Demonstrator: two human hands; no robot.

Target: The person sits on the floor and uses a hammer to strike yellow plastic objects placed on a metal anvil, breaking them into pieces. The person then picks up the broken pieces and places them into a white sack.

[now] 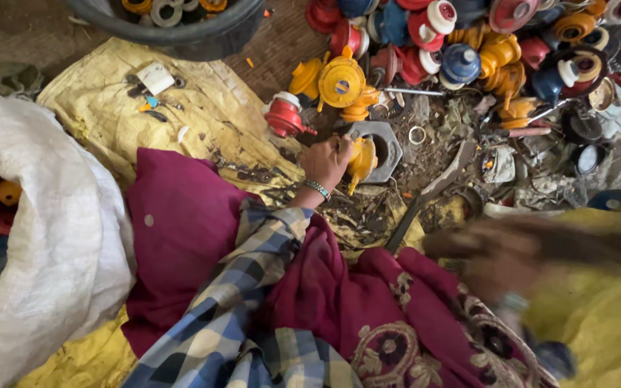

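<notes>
The right hand (497, 262) was motion-blurred, its grasp indiscernible; the black tub (181, 32) was cut off by the top edge.

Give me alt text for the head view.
The left hand grips a yellow plastic part against a grey metal block on littered ground; the right hand is a blur. A heap of red, yellow and blue parts lies beyond.

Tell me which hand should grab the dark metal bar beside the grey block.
Probably right: the right hand, though blurred, is nearer the metal bar; the left hand holds a yellow part.
</notes>
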